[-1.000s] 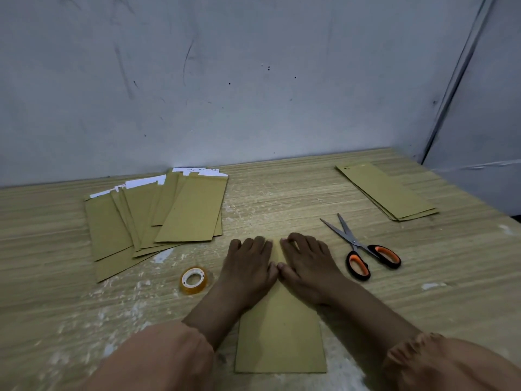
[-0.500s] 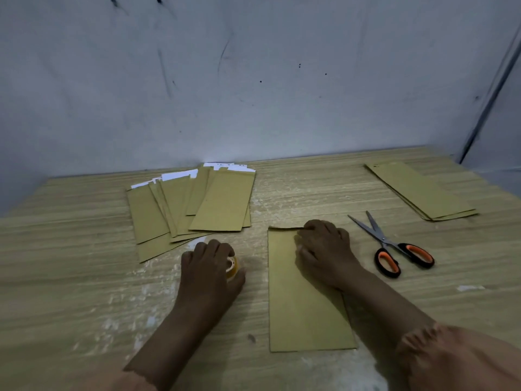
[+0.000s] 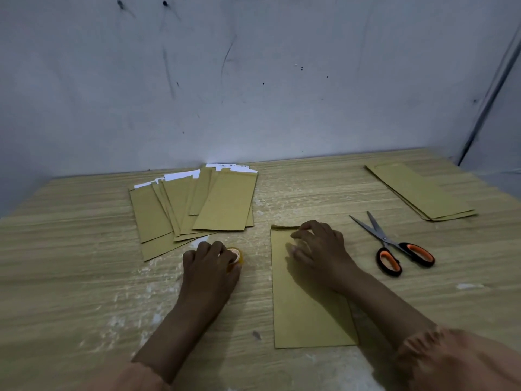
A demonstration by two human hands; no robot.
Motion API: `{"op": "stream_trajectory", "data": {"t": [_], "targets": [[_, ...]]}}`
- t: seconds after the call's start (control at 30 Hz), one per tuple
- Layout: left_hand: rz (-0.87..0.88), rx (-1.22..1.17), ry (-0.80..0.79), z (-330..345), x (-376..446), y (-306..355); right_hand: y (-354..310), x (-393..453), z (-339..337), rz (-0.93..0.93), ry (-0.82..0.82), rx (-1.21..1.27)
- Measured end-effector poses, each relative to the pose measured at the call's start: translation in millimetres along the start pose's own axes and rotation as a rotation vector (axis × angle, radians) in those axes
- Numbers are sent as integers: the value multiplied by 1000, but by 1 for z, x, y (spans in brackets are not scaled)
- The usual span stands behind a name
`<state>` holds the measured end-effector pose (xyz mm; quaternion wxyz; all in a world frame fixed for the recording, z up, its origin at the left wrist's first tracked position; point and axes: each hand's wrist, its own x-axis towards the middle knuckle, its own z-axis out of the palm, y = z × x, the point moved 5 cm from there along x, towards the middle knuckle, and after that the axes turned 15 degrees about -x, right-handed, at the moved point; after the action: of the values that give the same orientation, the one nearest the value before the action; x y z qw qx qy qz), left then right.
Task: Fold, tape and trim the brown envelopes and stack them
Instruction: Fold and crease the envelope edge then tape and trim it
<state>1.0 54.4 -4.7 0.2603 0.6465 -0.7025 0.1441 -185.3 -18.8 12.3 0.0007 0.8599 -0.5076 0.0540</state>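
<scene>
On the wooden tabletop (image 3: 70, 263) we see a fanned pile of brown envelopes (image 3: 194, 201). Just below it our left hand (image 3: 211, 263) has its grip curled round the tape roll (image 3: 235, 254). Our right hand (image 3: 318, 249) presses the folded envelope (image 3: 304, 311), fingers relaxed. Then scissors (image 3: 394, 246), then a finished stack (image 3: 420, 191).

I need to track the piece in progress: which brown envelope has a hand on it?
The single envelope lying nearest the person: the right hand presses its folded top edge. The fanned pile and far-right stack lie untouched.
</scene>
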Motion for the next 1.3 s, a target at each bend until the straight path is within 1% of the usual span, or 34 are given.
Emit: {"op": "stream_trajectory", "data": {"t": [0.1, 0.23, 0.37, 0.47, 0.6, 0.7, 0.77, 1.0, 1.1, 1.3], "targets": [[62, -41, 71, -5, 7, 7, -2, 1, 0, -10, 48, 93], [152, -193, 172, -14, 25, 21, 2, 5, -8, -5, 112, 217], [233, -312, 146, -14, 42, 31, 12, 9, -19, 5, 115, 382], [269, -399, 109, -11, 55, 38, 19, 15, -27, 1, 118, 430], [325, -460, 69, -11, 64, 48, 25, 18, -33, 7, 46, 664], [381, -452, 60, -11, 67, 56, 28, 16, -35, 31, -45, 771], [410, -452, 55, -11, 67, 60, 29, 16, -34, 45, -74, 820], [424, -456, 36, -9, 67, 63, 32, 16, -31, 39, -101, 830], [414, -449, 30, -8, 69, 60, 34, 17, -32, 33, -54, 822], [380, -448, 15, -3, 76, 54, 37, 23, -34, 53, 55, 723]]}}
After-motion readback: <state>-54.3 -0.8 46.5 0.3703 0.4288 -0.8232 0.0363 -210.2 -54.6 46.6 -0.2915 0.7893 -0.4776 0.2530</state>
